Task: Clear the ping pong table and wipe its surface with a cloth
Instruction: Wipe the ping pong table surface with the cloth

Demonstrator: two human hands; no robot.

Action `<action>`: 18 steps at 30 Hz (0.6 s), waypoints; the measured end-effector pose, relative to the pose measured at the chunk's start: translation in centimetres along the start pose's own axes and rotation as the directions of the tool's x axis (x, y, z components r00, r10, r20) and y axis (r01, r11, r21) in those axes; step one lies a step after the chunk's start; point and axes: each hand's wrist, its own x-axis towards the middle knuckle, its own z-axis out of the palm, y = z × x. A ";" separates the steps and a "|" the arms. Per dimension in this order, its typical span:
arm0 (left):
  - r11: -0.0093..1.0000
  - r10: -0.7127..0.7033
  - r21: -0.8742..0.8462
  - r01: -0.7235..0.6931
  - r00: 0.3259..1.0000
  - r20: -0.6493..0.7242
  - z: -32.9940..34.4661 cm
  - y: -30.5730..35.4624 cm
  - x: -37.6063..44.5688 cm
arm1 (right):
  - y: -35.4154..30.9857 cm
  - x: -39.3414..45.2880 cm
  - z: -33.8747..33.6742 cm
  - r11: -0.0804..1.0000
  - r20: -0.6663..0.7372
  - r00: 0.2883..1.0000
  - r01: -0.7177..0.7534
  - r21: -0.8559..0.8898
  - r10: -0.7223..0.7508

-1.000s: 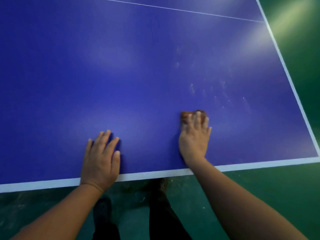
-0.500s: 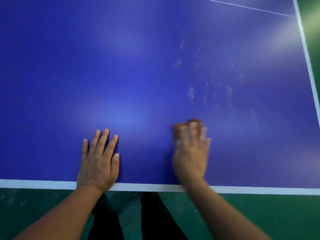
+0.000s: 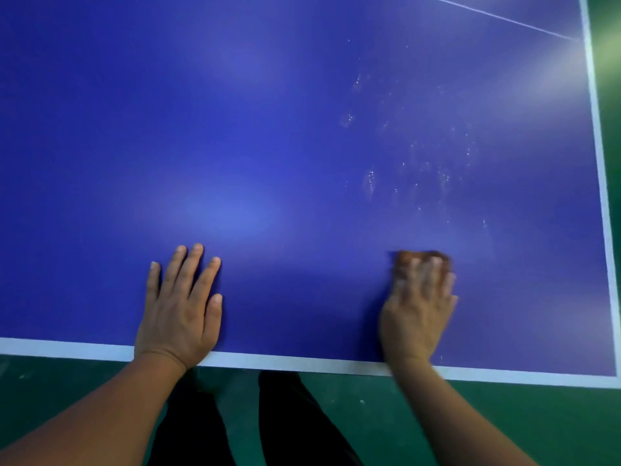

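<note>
Nearest, below the table's edge, the person's dark trouser legs (image 3: 295, 422) stand on the green floor (image 3: 504, 428), between the two forearms. The white edge line (image 3: 302, 362) of the blue ping pong table (image 3: 268, 129) runs just behind both wrists. The left hand (image 3: 181, 311) lies flat on the tabletop, fingers straight and slightly spread, holding nothing. Well to its right, the right hand (image 3: 418, 311) is blurred; its fingers lie over a small brown cloth (image 3: 423, 256), pressing it to the table, and only the cloth's far edge shows past the fingertips. Whether the fingers curl round the cloth cannot be told. Beyond the cloth, pale smudges and specks (image 3: 420, 156) are scattered across the blue. Farther right of that hand runs the white side line (image 3: 599, 163), and a thin white line (image 3: 497, 16) crosses the far corner.
</note>
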 end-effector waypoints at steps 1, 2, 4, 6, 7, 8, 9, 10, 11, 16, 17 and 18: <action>1.000 -0.001 0.001 0.001 1.000 0.004 0.0 0.0 0.0 | -2.0 -2.2 0.7 0.988 0.004 0.988 0.153 -0.007 -0.153; 1.000 -0.001 0.001 0.001 1.000 0.005 0.0 -0.1 0.1 | -3.6 -4.5 1.3 0.942 0.032 0.942 0.334 -0.002 -0.334; 1.000 0.000 0.001 0.000 1.000 0.007 -0.1 0.0 0.0 | -3.9 -6.9 1.8 0.816 0.060 0.815 0.578 -0.010 -0.577; 1.000 0.002 -0.004 -0.002 1.000 0.010 -0.2 0.1 0.0 | -0.8 -5.2 1.4 0.813 0.053 0.812 0.582 -0.005 -0.581; 1.000 0.002 -0.002 -0.002 1.000 0.012 -0.2 0.2 0.0 | 1.3 -4.0 1.1 0.864 0.054 0.864 0.503 -0.024 -0.501; 1.000 0.004 -0.001 -0.004 1.000 0.017 -0.3 0.2 0.0 | 3.5 -2.8 0.6 0.918 0.050 0.919 0.394 -0.050 -0.392; 1.000 0.004 -0.003 -0.004 1.000 0.023 -0.3 0.2 0.0 | 5.5 -1.7 0.0 0.961 0.053 0.962 0.272 -0.053 -0.269; 1.000 0.001 -0.005 -0.001 1.000 0.025 -0.3 0.2 0.1 | 6.9 -0.6 -0.6 0.987 0.064 0.986 0.159 -0.031 -0.157; 1.000 -0.001 -0.004 0.002 1.000 0.026 -0.4 0.2 0.1 | 7.5 0.4 -1.1 0.997 0.073 0.995 0.073 -0.005 -0.073; 1.000 0.003 -0.022 -0.003 1.000 -0.001 -0.3 0.1 -0.1 | 0.0 2.6 0.0 0.972 0.007 0.972 0.236 0.007 -0.236; 0.999 -0.007 -0.033 0.006 1.000 -0.014 -0.2 0.1 -0.1 | -2.4 2.4 0.6 0.928 -0.003 0.928 0.373 0.002 -0.373; 0.999 -0.024 -0.046 0.022 0.999 -0.031 -0.1 0.1 -0.1 | -4.9 2.1 1.2 0.861 -0.010 0.861 0.509 0.005 -0.509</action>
